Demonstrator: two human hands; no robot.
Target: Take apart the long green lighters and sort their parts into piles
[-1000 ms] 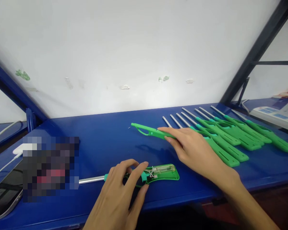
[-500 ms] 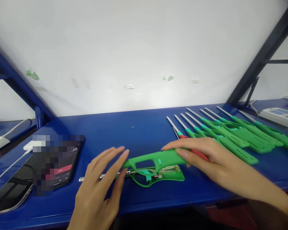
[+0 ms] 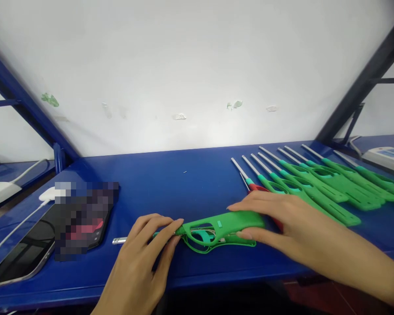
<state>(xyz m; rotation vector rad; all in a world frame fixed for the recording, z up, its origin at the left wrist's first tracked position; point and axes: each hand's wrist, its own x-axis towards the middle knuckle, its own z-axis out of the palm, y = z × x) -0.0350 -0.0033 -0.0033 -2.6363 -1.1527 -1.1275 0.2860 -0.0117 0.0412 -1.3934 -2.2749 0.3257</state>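
Head view: green upper shell (image 3: 230, 222) over lower shell (image 3: 203, 250), left of lighter row (image 3: 343, 188); left hand (image 3: 146, 258) pinched at their front end, right hand (image 3: 277, 218) clamped on upper shell's rear; likely hazard: teal inner part (image 3: 205, 237) trapped if halves close askew.

- Noted phones (image 3: 26, 249) on table (image 3: 151, 186), left.
- Found casing halves (image 3: 234, 222) between left hand (image 3: 146, 251) and right hand (image 3: 276, 214).
- Noted lighters (image 3: 330, 189) at right, wall (image 3: 197, 65) behind table.

place: workshop, apparently | blue workbench (image 3: 157, 179) | row of matching green lighters (image 3: 348, 188)
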